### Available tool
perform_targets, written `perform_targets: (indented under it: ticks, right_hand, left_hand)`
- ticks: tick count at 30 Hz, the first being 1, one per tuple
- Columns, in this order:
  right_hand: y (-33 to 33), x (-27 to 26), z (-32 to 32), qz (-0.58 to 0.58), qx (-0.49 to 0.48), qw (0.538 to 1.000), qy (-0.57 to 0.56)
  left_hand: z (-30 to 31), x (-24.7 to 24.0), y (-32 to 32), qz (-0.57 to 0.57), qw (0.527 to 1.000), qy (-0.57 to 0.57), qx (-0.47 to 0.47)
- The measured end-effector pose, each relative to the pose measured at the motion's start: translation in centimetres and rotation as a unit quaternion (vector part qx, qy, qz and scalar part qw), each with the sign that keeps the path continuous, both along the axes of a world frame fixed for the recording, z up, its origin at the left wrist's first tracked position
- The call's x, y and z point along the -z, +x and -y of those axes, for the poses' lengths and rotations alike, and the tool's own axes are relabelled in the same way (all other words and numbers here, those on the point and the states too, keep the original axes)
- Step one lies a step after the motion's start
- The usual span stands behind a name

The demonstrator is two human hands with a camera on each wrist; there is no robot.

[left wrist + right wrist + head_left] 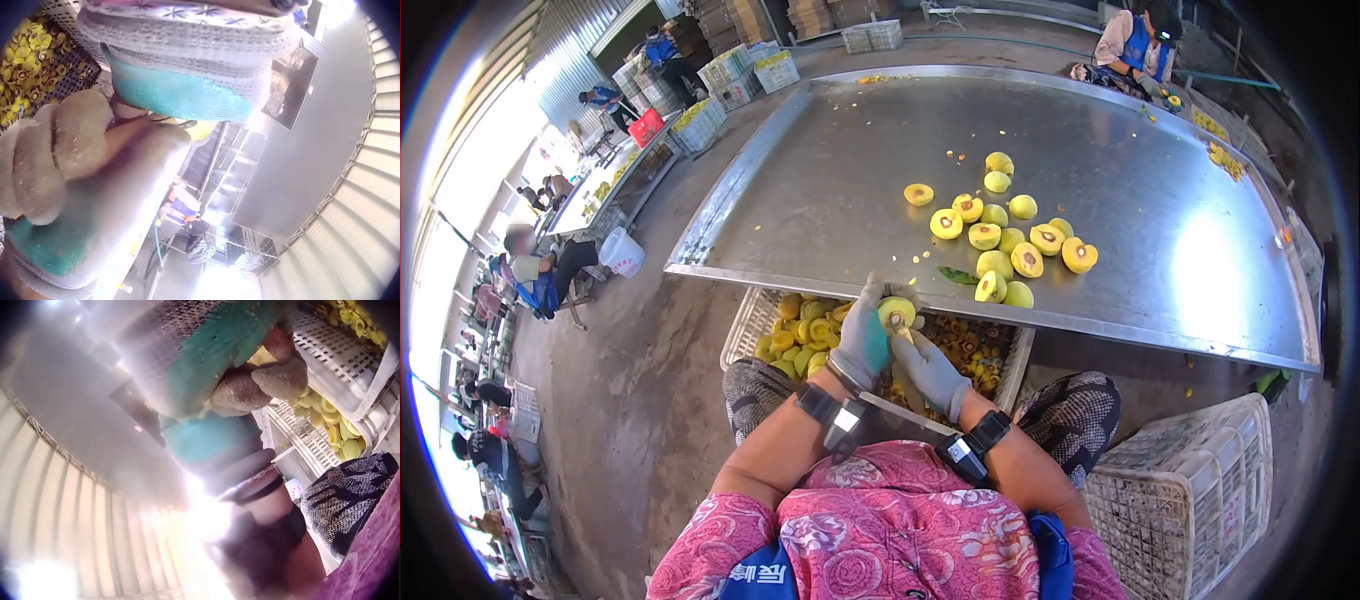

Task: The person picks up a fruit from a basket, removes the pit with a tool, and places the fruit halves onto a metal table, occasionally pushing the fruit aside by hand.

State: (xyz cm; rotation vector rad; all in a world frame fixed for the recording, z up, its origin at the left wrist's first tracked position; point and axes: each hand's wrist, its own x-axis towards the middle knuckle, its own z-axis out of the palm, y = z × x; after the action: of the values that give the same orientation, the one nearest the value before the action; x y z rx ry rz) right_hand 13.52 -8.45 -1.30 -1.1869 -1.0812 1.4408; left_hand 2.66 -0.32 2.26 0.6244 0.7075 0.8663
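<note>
In the head view my gloved left hand (864, 340) grips a yellow-green peach half (896, 311) just off the table's near edge. Close against it, my gloved right hand (930, 374) has its fingers curled round the tan handle of a small tool (125, 136). The tool's thin, dark end meets the fruit in the left wrist view, though the glove's teal palm covers much of it. Whole and halved peaches (1027, 260) lie on the metal table (850, 170) ahead, some halves showing brown stones.
Below the hands, a white crate (745, 322) holds peach halves (805, 335) on the left and brown stones with scraps (970, 345) on the right. Another white crate (1190, 490) stands at my right. One person (1138, 50) works at the table's far right corner; others sit further left.
</note>
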Motion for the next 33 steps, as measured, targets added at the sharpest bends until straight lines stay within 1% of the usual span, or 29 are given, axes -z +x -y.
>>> perform_targets:
  ticks: [3, 6, 9, 12, 15, 18, 19, 21, 24, 26, 27, 28, 30, 33]
  right_hand:
    - [-0.2, 0.5, -0.1, -0.029, -0.007, 1.0, -0.009]
    - [0.0, -0.1, 0.2, -0.071, -0.033, 0.996, -0.031]
    - [-0.1, 0.6, 0.0, -0.065, -0.043, 0.997, -0.025]
    - [-0.1, -0.7, 0.5, -0.037, -0.063, 0.997, -0.034]
    - [-0.4, 0.5, 0.5, -0.073, -0.078, 0.993, -0.043]
    - [-0.2, -0.5, 0.8, -0.175, -0.128, 0.97, -0.109]
    - [-0.1, -0.4, 0.8, -0.238, -0.16, 0.948, -0.14]
    - [0.3, -0.1, 0.7, -0.36, -0.219, 0.885, -0.199]
    - [-0.1, 0.9, 0.7, -0.468, -0.255, 0.82, -0.209]
    - [-0.3, 1.6, 0.6, -0.496, -0.276, 0.797, -0.205]
    - [-0.4, 1.9, 0.5, -0.511, -0.286, 0.785, -0.202]
    - [-0.5, 2.1, 0.6, -0.504, -0.287, 0.789, -0.201]
    - [-0.8, 2.3, 0.7, -0.493, -0.287, 0.798, -0.198]
    - [-0.8, 2.7, 0.6, -0.531, -0.312, 0.761, -0.203]
  left_hand:
    - [-0.5, 1.0, 0.1, -0.034, 0.998, 0.051, -0.014]
    - [-0.5, 1.7, 0.1, -0.12, 0.984, 0.124, -0.042]
    - [-0.2, -0.4, -0.8, -0.086, 0.992, 0.075, 0.047]
    - [-0.3, 0.4, -1.1, -0.178, 0.975, 0.13, 0.03]
    - [-0.2, 0.5, -1.3, -0.289, 0.934, 0.204, 0.048]
    - [-0.9, 0.9, -2.1, -0.225, 0.95, 0.193, 0.1]
    - [-1.0, 1.1, -2.5, -0.219, 0.949, 0.199, 0.109]
    - [-1.1, 1.3, -2.9, -0.207, 0.946, 0.211, 0.131]
    - [-1.1, 2.1, -3.3, -0.149, 0.96, 0.197, 0.129]
    - [-0.7, 2.6, -3.5, -0.04, 0.985, 0.099, 0.132]
    - [-0.5, 2.8, -3.5, 0.015, 0.99, 0.05, 0.132]
    - [-0.3, 3.1, -3.6, 0.063, 0.991, 0.0, 0.117]
    - [0.0, 3.5, -3.8, 0.158, 0.979, -0.1, 0.086]
    - [0.4, 2.3, -4.3, 0.134, 0.988, -0.059, 0.044]
